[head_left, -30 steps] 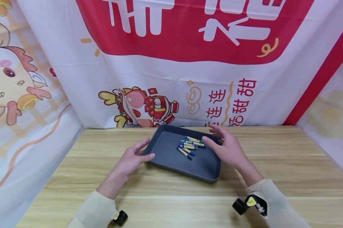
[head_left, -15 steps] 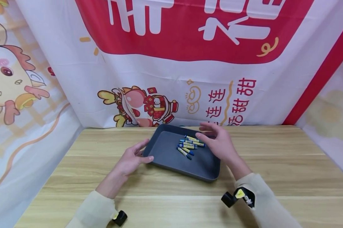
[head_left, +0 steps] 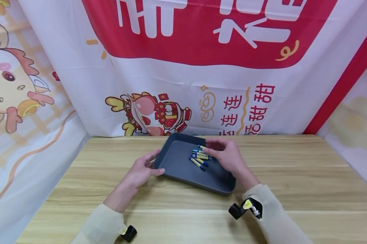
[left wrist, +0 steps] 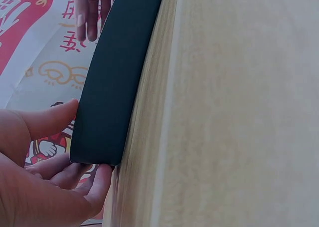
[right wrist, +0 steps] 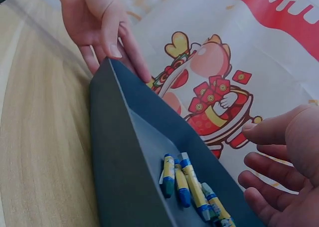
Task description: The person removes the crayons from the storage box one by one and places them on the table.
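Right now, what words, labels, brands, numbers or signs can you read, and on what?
"连连": red, on the hanging cloth.
"活甜甜": red, same cloth; 活 partly cut off.
Large white characters, same cloth: cut off, not fully readable.
Labels on crayons: too small to read.
Yellow wrist tags: too small.

the tray (head_left: 175, 162) sits on the counter (head_left: 171, 217), crayons (head_left: 200, 156) lying inside it; the left hand (head_left: 141, 171) is at its left end, the right hand (head_left: 228, 156) at the crayons' right, and the cloth (head_left: 177, 76) hangs behind the counter.
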The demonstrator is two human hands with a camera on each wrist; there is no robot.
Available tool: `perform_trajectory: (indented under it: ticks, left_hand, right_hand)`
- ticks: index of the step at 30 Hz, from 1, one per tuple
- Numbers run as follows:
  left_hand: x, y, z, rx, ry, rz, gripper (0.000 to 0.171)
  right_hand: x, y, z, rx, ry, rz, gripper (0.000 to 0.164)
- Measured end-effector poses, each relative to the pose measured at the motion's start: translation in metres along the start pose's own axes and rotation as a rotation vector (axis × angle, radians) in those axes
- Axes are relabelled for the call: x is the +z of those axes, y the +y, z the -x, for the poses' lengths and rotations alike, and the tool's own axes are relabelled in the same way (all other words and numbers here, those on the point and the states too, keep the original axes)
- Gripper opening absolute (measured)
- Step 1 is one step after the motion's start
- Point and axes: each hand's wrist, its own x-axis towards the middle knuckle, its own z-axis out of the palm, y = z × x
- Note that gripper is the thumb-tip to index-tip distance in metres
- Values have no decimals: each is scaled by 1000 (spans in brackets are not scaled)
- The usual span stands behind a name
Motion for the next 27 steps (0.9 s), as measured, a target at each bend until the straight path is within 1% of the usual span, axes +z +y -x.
perform_trajectory:
  ticks: [2,6,17,22,27]
  left_hand:
    - [0,0,0,-4,2,-1,80]
    - [0,1,0,-7,5,-5,80]
    - [1,0,-1,-15,10,8,79]
    - [1,-1,0,-17,13,19,79]
    - [2,-1,0,-17,15,28,79]
  right_hand:
    - [2,2,-1,15,-12,12,34]
    - [6,5,-3,20,-35,36,32]
    - [14,9,-7,-22,-60,106,26]
    - [17,10,-8,4,-73,145,25]
    - [20,13,-10,7,-69,200,23]
